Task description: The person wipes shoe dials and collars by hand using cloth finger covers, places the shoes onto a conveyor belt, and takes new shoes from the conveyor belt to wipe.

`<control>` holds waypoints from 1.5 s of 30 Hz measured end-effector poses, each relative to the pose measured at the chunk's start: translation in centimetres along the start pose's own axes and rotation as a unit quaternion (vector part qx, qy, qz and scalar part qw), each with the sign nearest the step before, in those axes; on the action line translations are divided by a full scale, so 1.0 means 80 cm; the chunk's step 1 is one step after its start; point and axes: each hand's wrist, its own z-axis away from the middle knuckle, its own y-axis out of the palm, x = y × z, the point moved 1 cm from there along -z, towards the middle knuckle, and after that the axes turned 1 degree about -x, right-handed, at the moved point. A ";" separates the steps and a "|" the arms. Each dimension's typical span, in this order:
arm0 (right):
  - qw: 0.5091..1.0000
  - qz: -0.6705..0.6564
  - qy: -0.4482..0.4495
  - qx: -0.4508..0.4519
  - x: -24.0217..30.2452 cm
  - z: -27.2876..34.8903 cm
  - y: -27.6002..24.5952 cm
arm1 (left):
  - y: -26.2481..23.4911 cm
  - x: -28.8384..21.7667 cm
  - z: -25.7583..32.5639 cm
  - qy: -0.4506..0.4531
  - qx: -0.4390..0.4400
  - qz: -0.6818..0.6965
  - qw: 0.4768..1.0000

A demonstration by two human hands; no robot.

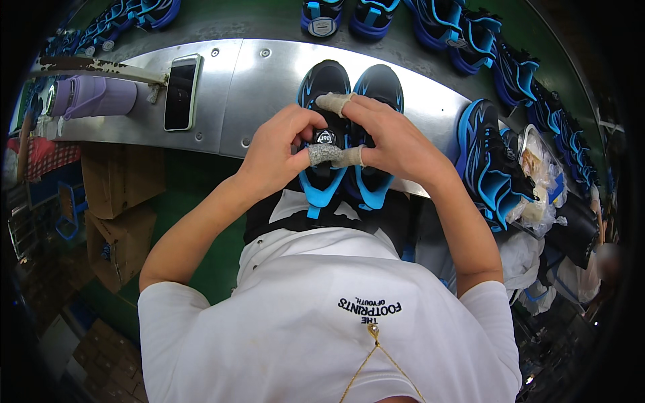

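Two black sneakers with blue trim lie side by side, toes away from me, across the metal bench edge: the left sneaker (326,75) and the right sneaker (379,82). My left hand (272,149) pinches the left sneaker's tongue (325,136), its thumb in a grey knitted finger cover below the round badge. From the other side my right hand (396,140) grips the same sneaker. Its beige-covered forefinger presses on the lacing area, and its covered thumb meets my left thumb by the tongue. The laces are mostly hidden under my fingers.
A phone (181,92) and a lilac bottle (99,97) lie at left, by a rusty bar (101,66). Another sneaker (480,158) sits at right beside plastic bags (541,171). More sneakers (433,23) line the dark belt beyond. Cardboard boxes (121,181) stand lower left.
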 end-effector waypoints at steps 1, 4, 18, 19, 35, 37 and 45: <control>1.000 0.000 0.001 -0.001 -0.001 0.001 -0.001 | 0.000 -0.002 0.000 -0.007 0.007 0.002 1.000; 1.000 0.013 0.013 0.023 0.001 0.002 -0.003 | -0.003 -0.004 -0.003 0.002 0.036 -0.025 0.999; 0.977 -0.092 0.177 -0.080 -0.014 0.079 -0.053 | 0.004 -0.040 0.026 0.073 -0.046 -0.186 0.979; 0.981 -0.085 0.153 -0.084 -0.018 0.084 -0.047 | 0.004 -0.046 0.035 0.095 -0.067 -0.187 0.975; 0.967 -0.096 0.166 -0.166 -0.034 0.063 -0.053 | -0.073 -0.045 0.029 0.054 0.078 -0.264 0.960; 0.967 -0.004 0.174 -0.186 -0.039 0.037 -0.072 | -0.122 -0.046 0.008 0.055 0.008 -0.298 0.953; 0.956 0.191 0.067 -0.213 -0.112 -0.154 -0.068 | -0.225 0.133 -0.208 -0.004 -0.073 -0.436 0.897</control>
